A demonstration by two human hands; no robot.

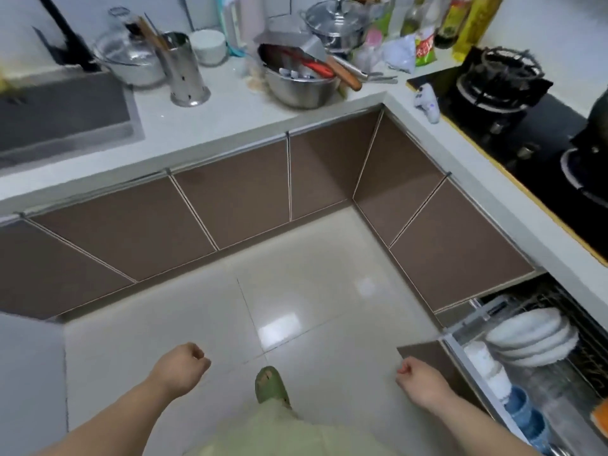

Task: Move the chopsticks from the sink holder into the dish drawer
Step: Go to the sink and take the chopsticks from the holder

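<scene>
A perforated steel holder [184, 70] stands upright on the white counter just right of the sink [62, 110]. Brown chopsticks [149, 32] and a few other utensil handles stick out of its top. The dish drawer [539, 363] is pulled open at the lower right, with white plates, stacked white cups and blue bowls in its wire rack. My left hand [179, 366] hangs over the floor with fingers curled and nothing in it. My right hand [419, 376] is curled too and holds nothing, just left of the drawer's front panel.
A steel bowl [296, 83] with utensils, a glass-lidded pot [128, 57], a steel lidded pot [335, 21] and bottles crowd the back counter. The gas hob [503, 83] runs along the right. Brown cabinet doors [230, 205] are closed. My green slipper [271, 383] is on the tiled floor.
</scene>
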